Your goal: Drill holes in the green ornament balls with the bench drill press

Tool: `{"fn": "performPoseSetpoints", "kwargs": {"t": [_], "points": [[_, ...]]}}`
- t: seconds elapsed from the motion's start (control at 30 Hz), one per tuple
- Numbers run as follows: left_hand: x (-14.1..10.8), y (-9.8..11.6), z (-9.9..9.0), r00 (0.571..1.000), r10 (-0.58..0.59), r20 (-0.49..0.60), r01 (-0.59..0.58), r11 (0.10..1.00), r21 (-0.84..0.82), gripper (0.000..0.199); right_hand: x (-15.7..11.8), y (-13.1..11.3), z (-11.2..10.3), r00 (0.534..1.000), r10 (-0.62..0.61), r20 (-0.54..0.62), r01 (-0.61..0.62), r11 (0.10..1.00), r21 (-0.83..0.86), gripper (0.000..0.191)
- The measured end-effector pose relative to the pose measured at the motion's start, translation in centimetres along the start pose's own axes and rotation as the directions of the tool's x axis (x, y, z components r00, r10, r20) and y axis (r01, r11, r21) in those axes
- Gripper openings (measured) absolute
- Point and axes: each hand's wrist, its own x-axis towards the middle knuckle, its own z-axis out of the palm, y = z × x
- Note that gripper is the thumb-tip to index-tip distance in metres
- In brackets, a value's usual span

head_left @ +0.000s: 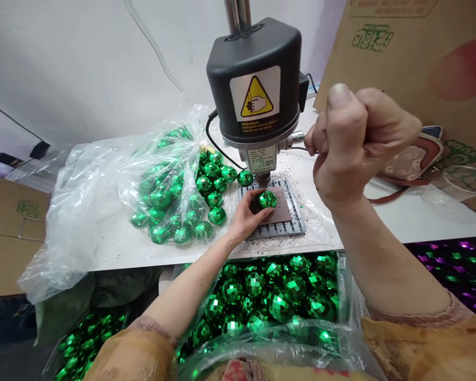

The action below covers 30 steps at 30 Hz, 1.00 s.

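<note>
Between the thumb and fingers of my left hand (249,216) is a shiny green faceted ball (268,199). It rests on a brown pad (282,207) over the grey slotted base plate (299,222), just below the chuck (263,179) of a black drill press (257,79). My right hand (357,137) is raised in a fist at the machine's right side. It closes around the feed handle (295,138), whose outer end is hidden in the fingers. A yellow warning sticker (257,98) faces me on the machine's housing.
More green balls (212,182) spill from a clear plastic bag (103,185) left of the machine. Below the white table's edge, a plastic-lined container holds larger green balls (280,301). A cardboard box (412,74) and a clear cup (466,182) stand at right. Dark chips litter the base.
</note>
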Motion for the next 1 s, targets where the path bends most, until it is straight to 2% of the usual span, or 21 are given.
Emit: {"fn": "performPoseSetpoints", "kwargs": {"t": [0.1,0.27,0.5,0.87,0.93,1.0], "points": [[0.0,-0.1,0.1,1.0,-0.006,-0.007,0.006,1.0,-0.02,0.064,-1.0,0.1,-0.5,0.999,-0.014,-0.033,0.014,1.0,0.0,0.056],[0.0,-0.2,0.2,1.0,-0.003,-0.012,0.003,0.999,-0.045,0.064,-1.7,0.6,-1.0,0.998,-0.057,-0.009,0.057,0.998,0.024,0.062],[0.0,-0.3,0.2,1.0,-0.011,-0.008,0.011,0.998,-0.064,0.066,-2.5,1.9,-1.2,0.987,-0.153,-0.052,0.156,0.985,0.071,0.06],[-0.1,0.0,0.3,1.0,-0.015,-0.019,0.014,0.997,-0.08,0.066,-3.5,3.0,-2.2,0.95,-0.313,0.012,0.31,0.944,0.109,0.055],[-0.1,0.1,0.3,1.0,-0.015,-0.021,0.013,0.996,-0.084,0.065,-3.9,3.0,-2.7,0.951,-0.3,0.076,0.298,0.954,0.036,0.056],[-0.1,0.1,0.3,1.0,-0.018,-0.017,0.016,0.996,-0.083,0.064,-3.9,2.5,-3.0,0.952,-0.217,0.216,0.239,0.968,-0.082,0.055]]}}
